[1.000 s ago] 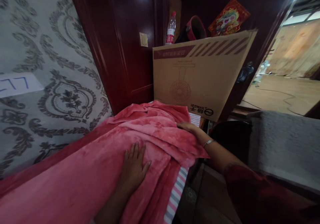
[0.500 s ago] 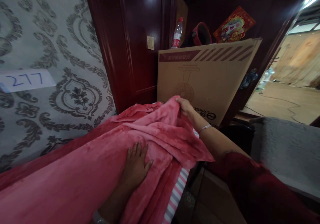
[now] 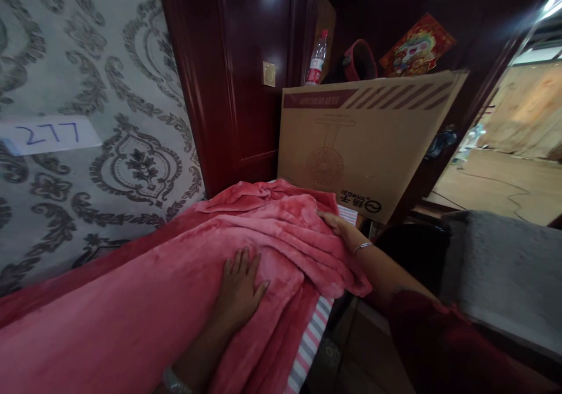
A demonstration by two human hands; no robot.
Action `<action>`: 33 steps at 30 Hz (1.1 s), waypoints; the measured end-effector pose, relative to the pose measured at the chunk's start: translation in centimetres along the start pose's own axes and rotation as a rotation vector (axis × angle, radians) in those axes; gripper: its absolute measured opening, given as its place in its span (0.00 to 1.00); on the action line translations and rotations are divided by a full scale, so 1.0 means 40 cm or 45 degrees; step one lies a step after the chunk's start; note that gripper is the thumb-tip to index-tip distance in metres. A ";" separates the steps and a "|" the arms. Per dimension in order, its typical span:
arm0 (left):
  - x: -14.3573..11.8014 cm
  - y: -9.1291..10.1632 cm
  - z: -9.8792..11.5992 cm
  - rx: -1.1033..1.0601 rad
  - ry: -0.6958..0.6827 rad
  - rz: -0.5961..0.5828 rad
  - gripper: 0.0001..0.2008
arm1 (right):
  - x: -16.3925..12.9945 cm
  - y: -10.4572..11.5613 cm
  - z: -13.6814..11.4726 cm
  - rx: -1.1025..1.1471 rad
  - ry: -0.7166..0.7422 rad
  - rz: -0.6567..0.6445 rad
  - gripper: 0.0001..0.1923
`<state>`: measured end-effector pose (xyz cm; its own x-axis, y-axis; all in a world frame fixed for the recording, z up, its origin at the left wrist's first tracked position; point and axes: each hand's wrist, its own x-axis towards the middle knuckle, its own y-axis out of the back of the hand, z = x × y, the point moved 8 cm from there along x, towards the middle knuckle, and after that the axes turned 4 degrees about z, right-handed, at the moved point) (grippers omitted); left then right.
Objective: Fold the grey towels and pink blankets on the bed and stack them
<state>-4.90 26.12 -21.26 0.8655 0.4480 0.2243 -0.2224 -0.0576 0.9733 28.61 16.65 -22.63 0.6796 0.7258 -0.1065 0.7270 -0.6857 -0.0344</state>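
Note:
A pink plush blanket (image 3: 167, 288) lies bunched in folds over a bed, with a striped sheet (image 3: 311, 338) showing along its near right edge. My left hand (image 3: 239, 291) rests flat on the blanket, fingers spread, gripping nothing. At the blanket's far right end, my right hand (image 3: 336, 224) has its fingers closed on a fold; its thumb and part of the fingers are hidden by the cloth.
Behind the bed's end stands a large cardboard box (image 3: 360, 142), with a red-capped bottle (image 3: 317, 60) and a red festive card (image 3: 417, 45) above it. Patterned wallpaper (image 3: 140, 165) borders the left. A grey padded seat (image 3: 509, 277) stands at right.
My right hand has come down with the blanket's raised part, which now lies lower in soft folds. My left hand stays in place on the blanket. The view has shifted slightly.

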 end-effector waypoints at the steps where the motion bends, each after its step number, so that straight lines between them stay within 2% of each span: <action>1: 0.000 -0.001 0.000 0.001 0.001 -0.008 0.31 | -0.002 -0.008 -0.001 0.030 -0.033 -0.025 0.24; 5: -0.001 -0.006 -0.004 0.002 -0.003 -0.010 0.31 | -0.028 -0.048 -0.017 0.120 -0.036 -0.073 0.25; 8: -0.001 -0.006 -0.004 -0.001 -0.016 0.030 0.31 | -0.046 -0.052 -0.073 0.238 0.066 -0.069 0.27; 11: -0.002 -0.001 -0.002 -0.006 -0.022 0.046 0.31 | -0.050 -0.019 -0.199 0.295 0.250 -0.013 0.29; 15: -0.002 0.005 0.000 -0.031 -0.020 0.035 0.31 | -0.052 0.024 -0.401 0.128 0.372 0.074 0.36; 19: -0.003 0.009 -0.002 -0.049 -0.036 0.083 0.32 | -0.080 0.026 -0.589 0.030 0.583 0.166 0.35; 21: -0.003 0.010 -0.004 -0.055 -0.037 0.102 0.32 | -0.101 0.010 -0.657 0.008 0.718 0.202 0.33; 23: -0.003 0.010 -0.005 -0.062 -0.032 0.087 0.32 | -0.108 -0.018 -0.679 -0.095 0.687 0.203 0.33; 26: -0.002 0.008 -0.004 -0.069 -0.023 0.058 0.32 | -0.110 -0.037 -0.654 -0.301 0.442 0.292 0.31; 28: -0.002 0.006 -0.005 -0.082 -0.024 0.074 0.31 | -0.124 -0.036 -0.647 -0.296 0.400 0.373 0.27; 31: -0.001 0.004 -0.015 -0.143 -0.038 0.159 0.29 | -0.153 -0.049 -0.649 -0.177 0.403 0.345 0.19; 33: 0.001 0.015 -0.029 -0.233 -0.051 0.292 0.26 | -0.178 -0.065 -0.652 -0.125 0.387 0.304 0.18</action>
<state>-5.51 27.13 -20.71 0.7994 0.4063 0.4426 -0.4882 0.0098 0.8727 24.44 14.67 4.13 0.8182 0.5394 0.1992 0.5408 -0.8395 0.0521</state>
